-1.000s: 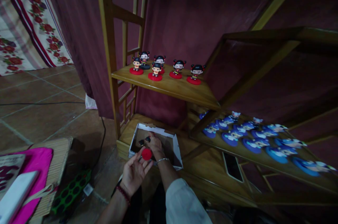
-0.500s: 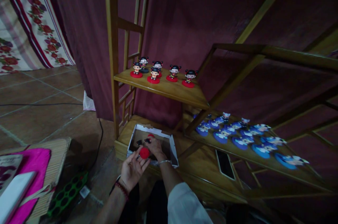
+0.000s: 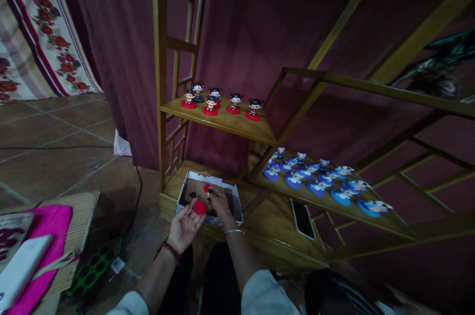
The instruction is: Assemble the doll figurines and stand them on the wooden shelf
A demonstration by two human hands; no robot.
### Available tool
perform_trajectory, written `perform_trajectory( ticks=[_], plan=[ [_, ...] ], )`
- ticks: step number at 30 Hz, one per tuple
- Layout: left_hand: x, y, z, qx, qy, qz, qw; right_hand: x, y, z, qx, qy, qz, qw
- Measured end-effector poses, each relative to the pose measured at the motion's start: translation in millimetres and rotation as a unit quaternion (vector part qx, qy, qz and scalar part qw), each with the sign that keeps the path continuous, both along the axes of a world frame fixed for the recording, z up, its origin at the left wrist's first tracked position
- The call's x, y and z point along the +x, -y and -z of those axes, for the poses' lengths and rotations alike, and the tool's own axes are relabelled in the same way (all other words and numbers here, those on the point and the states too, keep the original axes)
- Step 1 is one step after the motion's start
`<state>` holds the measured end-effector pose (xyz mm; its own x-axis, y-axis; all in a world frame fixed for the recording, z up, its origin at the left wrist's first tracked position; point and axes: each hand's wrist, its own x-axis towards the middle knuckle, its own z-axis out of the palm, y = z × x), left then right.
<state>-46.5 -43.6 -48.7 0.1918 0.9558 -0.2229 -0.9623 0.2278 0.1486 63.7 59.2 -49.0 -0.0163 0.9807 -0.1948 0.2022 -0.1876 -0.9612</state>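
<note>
My left hand, palm up, holds a red round base with its flat face toward me, over the near edge of a shallow white cardboard box. A small dark piece shows just beyond its fingertips; whether it joins the base I cannot tell. Inside the box, the fingers of my right hand are closed on a small dark-haired figurine, partly hidden by them. Another red round piece shows just beyond that figurine.
Several black-haired figurines on red bases stand on the wooden shelf above the box. Several blue-and-purple figurines fill a shelf to the right, with a phone below. A green perforated object lies on the floor at left.
The right hand has shifted slightly, and the figurine at its fingers now shows more. The left hand still holds the red base. The view has moved a little, bringing more of the right side in.
</note>
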Motion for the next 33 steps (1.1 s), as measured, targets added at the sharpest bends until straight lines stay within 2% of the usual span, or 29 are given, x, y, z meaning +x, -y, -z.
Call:
perform_trajectory(
  ticks=[4, 8, 18, 33],
  plan=[
    [1, 3, -3.1, -0.003, -0.018, -0.001, 1.0, 1, 8, 1, 0.003, -0.101, 0.022, 0.995],
    [2, 6, -7.1, -0.02, -0.033, -0.011, 0.999, 4, 18, -2, 0.025, -0.148, 0.031, 0.988],
    [12, 13, -15.7, -0.055, -0.137, -0.027, 0.989, 5, 46, -22, 0.042, -0.172, 0.029, 0.984],
    [17, 29, -45.3, -0.028, -0.198, -0.077, 0.977, 8, 89, -60, 0.092, -0.13, 0.006, 0.987]
  ],
)
